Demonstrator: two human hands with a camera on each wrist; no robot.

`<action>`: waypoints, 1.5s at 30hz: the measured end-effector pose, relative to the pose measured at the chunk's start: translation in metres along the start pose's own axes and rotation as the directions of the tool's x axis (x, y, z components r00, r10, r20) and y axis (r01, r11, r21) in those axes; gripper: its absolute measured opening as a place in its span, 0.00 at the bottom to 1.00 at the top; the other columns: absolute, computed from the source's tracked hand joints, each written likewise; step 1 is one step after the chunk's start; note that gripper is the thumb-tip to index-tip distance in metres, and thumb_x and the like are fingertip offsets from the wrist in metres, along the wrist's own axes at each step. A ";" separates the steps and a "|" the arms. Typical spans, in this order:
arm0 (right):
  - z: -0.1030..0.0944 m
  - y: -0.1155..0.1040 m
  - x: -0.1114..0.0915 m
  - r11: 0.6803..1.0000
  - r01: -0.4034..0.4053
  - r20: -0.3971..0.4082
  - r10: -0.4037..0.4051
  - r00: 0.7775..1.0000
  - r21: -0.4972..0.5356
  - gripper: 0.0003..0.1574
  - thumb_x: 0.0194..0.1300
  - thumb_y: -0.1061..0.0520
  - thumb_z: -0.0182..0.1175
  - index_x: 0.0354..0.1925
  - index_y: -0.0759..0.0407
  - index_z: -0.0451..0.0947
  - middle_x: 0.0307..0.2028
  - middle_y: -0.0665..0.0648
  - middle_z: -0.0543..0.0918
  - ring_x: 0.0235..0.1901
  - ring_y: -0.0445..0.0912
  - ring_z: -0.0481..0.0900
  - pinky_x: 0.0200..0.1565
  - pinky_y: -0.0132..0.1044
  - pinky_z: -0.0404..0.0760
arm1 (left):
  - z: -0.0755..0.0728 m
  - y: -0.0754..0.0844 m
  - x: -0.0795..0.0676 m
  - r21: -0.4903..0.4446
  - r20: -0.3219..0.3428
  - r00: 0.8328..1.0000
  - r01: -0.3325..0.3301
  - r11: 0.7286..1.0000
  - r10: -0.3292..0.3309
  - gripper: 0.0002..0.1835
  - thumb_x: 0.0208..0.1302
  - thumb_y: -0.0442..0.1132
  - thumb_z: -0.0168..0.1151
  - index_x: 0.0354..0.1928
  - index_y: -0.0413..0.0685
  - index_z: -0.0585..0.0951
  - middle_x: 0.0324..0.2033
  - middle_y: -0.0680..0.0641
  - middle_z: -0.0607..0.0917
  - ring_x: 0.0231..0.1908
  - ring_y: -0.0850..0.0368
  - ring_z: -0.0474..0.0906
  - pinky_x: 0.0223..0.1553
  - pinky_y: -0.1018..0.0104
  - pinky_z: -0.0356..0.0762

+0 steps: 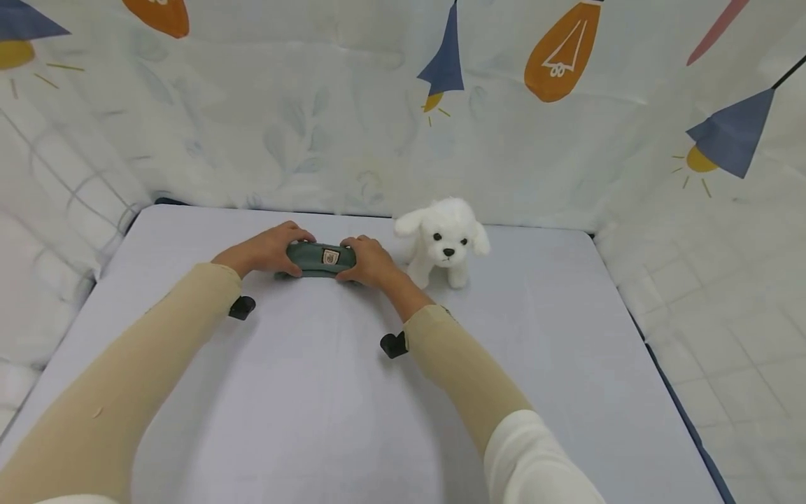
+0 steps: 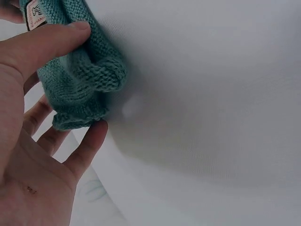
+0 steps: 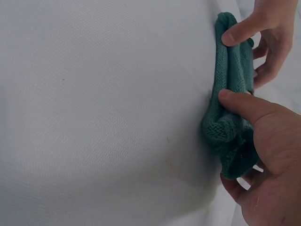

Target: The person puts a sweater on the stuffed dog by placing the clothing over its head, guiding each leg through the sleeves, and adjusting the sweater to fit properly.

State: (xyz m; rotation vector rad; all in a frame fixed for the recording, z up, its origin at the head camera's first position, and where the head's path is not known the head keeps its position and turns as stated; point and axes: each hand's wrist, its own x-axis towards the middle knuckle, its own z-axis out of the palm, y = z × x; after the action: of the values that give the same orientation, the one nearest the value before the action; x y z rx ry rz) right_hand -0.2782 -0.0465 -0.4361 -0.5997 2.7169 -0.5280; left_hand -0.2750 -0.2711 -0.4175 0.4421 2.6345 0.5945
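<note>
A folded teal-green knit (image 1: 308, 257) with a small sewn label lies low over the far part of the table. My left hand (image 1: 267, 250) holds its left end, thumb on the near fold and fingers behind. The right hand (image 1: 371, 262) grips the other end in the same way. In the left wrist view the thumb presses on a thick roll of the knit (image 2: 94, 70), with fingertips at its gathered edge. The right wrist view shows both thumbs on the long rolled fold of the knit (image 3: 223, 94), and an opening at its lower end.
A white plush dog (image 1: 448, 241) stands just right of my right hand, facing me. The table (image 1: 535, 385) has a white cover. Patterned curtains (image 1: 378, 126) hang along its back and sides. Dark wrist cameras (image 1: 393, 344) stick out below my sleeves.
</note>
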 end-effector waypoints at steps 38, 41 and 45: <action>-0.056 -0.038 -0.050 0.918 0.372 -0.047 -0.369 0.928 0.140 0.11 0.64 0.61 0.62 0.45 0.52 0.75 0.44 0.49 0.79 0.41 0.42 0.73 0.42 0.31 0.73 | -0.027 0.032 -0.048 -0.283 0.159 0.985 -0.018 0.959 0.066 0.24 0.73 0.48 0.48 0.67 0.49 0.70 0.64 0.41 0.73 0.62 0.44 0.71 0.58 0.46 0.72; -0.057 -0.040 -0.053 0.904 0.407 -0.055 -0.403 0.913 0.134 0.15 0.64 0.61 0.63 0.48 0.52 0.76 0.48 0.49 0.80 0.44 0.41 0.73 0.44 0.30 0.73 | -0.025 0.032 -0.047 -0.290 0.243 0.967 -0.007 0.957 0.081 0.24 0.68 0.44 0.55 0.65 0.51 0.72 0.61 0.43 0.77 0.60 0.48 0.73 0.58 0.50 0.73; -0.060 -0.041 -0.056 0.891 0.437 -0.053 -0.434 0.899 0.123 0.20 0.63 0.63 0.62 0.53 0.52 0.75 0.54 0.50 0.78 0.50 0.40 0.73 0.47 0.28 0.73 | -0.022 0.032 -0.046 -0.278 0.283 0.955 -0.008 0.960 0.089 0.21 0.65 0.38 0.56 0.60 0.47 0.75 0.57 0.43 0.80 0.57 0.50 0.75 0.58 0.49 0.73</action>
State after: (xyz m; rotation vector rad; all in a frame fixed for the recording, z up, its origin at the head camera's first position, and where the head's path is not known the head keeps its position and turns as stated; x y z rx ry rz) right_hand -0.2382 -0.0390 -0.3539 -1.1848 2.5392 -0.8189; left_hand -0.2378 -0.2686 -0.3703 0.4705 2.2245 0.8287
